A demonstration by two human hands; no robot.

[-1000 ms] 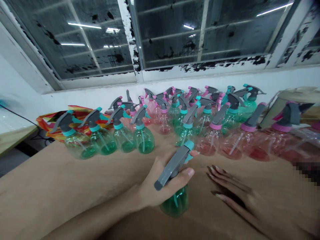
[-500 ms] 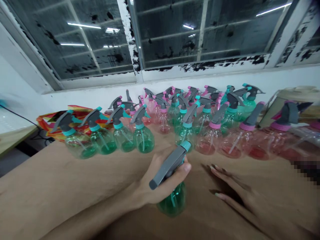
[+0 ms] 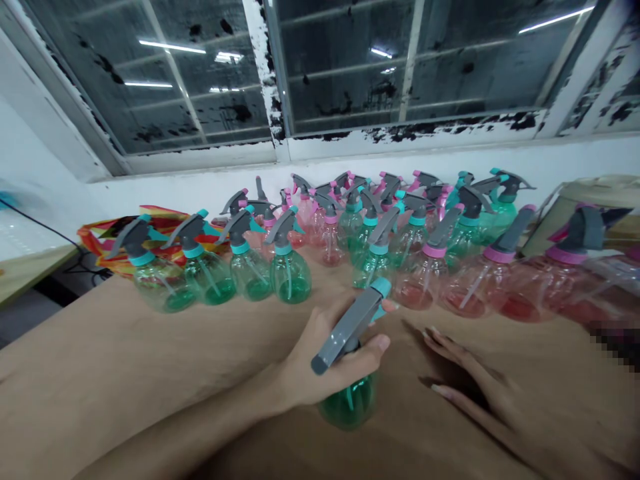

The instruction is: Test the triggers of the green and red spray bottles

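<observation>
My left hand (image 3: 320, 367) is wrapped round the neck of a green spray bottle (image 3: 349, 403), below its grey and teal trigger head. The bottle's clear green body shows under my palm, close to the near side of the table. To the right, my right hand (image 3: 480, 387) rests low over the tabletop with its fingers stretched out and nothing in them. Just beyond the held bottle stands another green spray bottle (image 3: 374, 263). A pink spray bottle (image 3: 417, 283) is beside that one, nearer my right fingertips.
Several green spray bottles (image 3: 291, 279) line the left of the brown table (image 3: 150, 373). More green and pink ones crowd the back against the white wall (image 3: 200, 190). An orange and red bag (image 3: 163, 217) lies behind the left row, and a beige container (image 3: 590, 193) stands at the far right.
My left hand and the green spray bottle have shifted slightly to the right. My right hand has stayed almost in place, and the whole view has moved a little.
</observation>
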